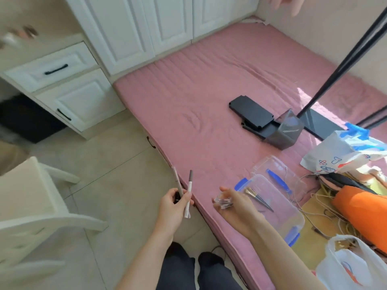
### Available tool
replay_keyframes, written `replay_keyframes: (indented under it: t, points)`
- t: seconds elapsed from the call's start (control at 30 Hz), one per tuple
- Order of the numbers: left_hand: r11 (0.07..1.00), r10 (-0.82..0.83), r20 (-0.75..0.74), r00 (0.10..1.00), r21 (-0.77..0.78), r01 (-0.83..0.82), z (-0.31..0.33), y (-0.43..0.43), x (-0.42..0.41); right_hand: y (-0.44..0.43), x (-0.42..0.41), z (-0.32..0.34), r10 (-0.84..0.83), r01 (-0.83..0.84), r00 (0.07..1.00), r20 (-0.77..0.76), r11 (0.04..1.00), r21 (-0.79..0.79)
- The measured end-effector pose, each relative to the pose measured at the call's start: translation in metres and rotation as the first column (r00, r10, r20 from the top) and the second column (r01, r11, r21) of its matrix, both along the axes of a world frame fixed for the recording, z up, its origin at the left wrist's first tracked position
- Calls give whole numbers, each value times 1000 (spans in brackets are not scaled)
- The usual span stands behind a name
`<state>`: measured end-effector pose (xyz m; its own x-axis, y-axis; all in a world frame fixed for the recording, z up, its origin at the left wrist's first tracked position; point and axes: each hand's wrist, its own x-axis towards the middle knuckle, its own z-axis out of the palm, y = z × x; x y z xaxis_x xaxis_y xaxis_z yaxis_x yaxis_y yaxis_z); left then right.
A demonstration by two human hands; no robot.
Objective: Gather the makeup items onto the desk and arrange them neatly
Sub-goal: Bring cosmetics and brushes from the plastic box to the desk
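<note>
Two hands, both loaded; head view only.

Left hand point(172, 207) grips two slim makeup pencils point(189, 189), tips up and splayed in a V. Right hand point(234, 206) holds a cluster of small clear pieces point(223, 203) in curled fingers. They are too blurred to identify.

Step in hand, judged: carry this load from the pink mattress point(188, 101) over to the desk point(69, 57).

To do it well:
- Bring the pencils parallel in the grip so neither slides out.
- Keep the right palm cupped under the clear pieces.
- Set down one hand's load at a time, laid in a row, not dropped.
- The brushes point(254, 194) need a further trip.

Positions:
- The brushes lie inside the clear box point(280, 214) on the mattress, just beside the right hand and untouched.
- The desk stands well apart, up and left of the left hand, across the tiled floor point(117, 147).
- The white chair point(27, 197) stands left of the left hand.
- Blurred small items point(19, 36) sit on the desk top.
</note>
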<state>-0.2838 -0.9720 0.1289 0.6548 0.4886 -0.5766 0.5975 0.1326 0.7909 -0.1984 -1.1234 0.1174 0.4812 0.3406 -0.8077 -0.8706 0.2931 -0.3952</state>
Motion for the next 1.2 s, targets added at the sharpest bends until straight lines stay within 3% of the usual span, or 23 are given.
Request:
replay_keyframes:
  t: [0.33,0.5,0.73,0.83,0.97,1.07,1.2]
  points:
    - [977,212,24,977,-37,-211,22,138,-46,157,-13,12,108,-108,994,7,993,47]
    - [949,310,16,951,-60,-309,24,204,-66,235,-21,26,354,-371,925,138,920,128]
    - [894,419,-10,908,-169,-414,25,277,-80,323,-25,39,404,-417,909,100,887,199]
    - [874,458,-10,889,-178,-452,24,301,-75,353,-15,42,451,-464,886,112,863,200]
    - [813,530,24,848,-301,-499,29,331,-57,390,7,40,504,-520,854,127,824,225]
    - [823,524,24,851,-272,-499,31,355,-33,420,33,35,501,-507,860,95,821,262]
    - [806,564,38,825,-242,-540,36,393,9,465,74,38,553,-575,818,160,773,268]
